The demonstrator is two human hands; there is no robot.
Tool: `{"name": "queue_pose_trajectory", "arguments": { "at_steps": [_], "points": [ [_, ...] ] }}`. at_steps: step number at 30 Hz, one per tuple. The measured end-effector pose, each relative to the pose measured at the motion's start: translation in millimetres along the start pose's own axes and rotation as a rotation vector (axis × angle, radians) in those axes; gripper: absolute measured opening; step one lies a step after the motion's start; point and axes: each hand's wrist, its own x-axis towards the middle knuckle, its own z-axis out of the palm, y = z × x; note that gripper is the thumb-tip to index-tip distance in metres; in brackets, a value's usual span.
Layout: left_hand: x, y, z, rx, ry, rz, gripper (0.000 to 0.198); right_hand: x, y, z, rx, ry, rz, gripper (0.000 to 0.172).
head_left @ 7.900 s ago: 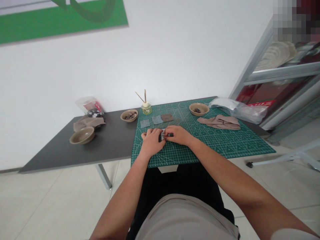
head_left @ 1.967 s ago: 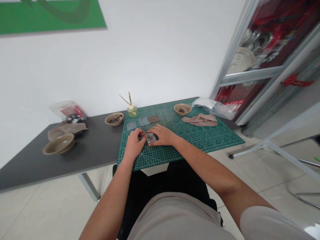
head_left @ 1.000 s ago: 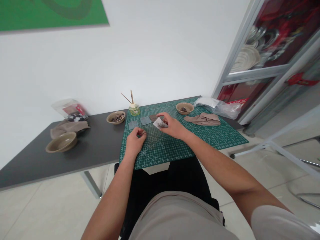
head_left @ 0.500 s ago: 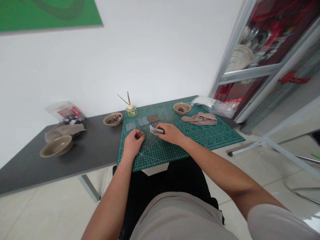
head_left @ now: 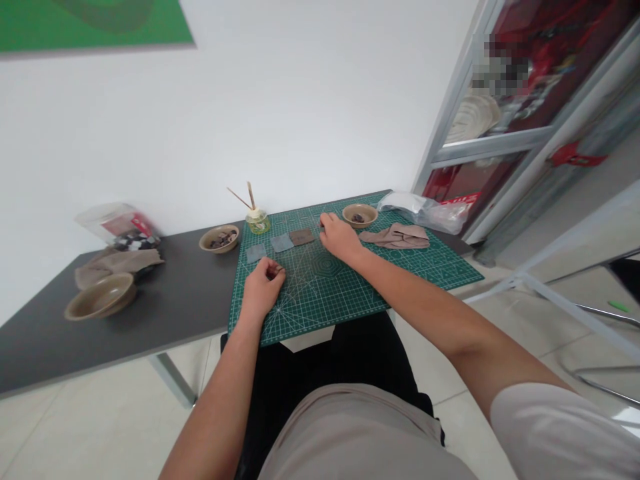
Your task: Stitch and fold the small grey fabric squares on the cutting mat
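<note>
Right hand (head_left: 336, 237): moved far, beside the brown square (head_left: 302, 236); pouch hidden, can't tell its grip.
Left hand (head_left: 264, 285): stays near, curled tight.

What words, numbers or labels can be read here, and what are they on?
Nothing reads clearly.
Green cutting mat: printed grid lines and shapes; any numbers are too small to read.
Clear plastic container: red label, blurred.
Glass cabinet: red strip, lettering unreadable.
Green wall panel: no lettering shows.
</note>
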Motion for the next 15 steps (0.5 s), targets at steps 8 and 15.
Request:
{"name": "queue_pose_trajectory", "arguments": {
  "at_steps": [8,15],
  "points": [
    [-1,1,1.4,-0.008,-0.034,0.003,0.007,14,4,25,-0.173,-0.199,0.086,0.035],
    [-1,0,1.7,-0.036,-0.040,0.007,0.007,24,13,29,-0.178,-0.291,0.100,0.032]
  ]
}}
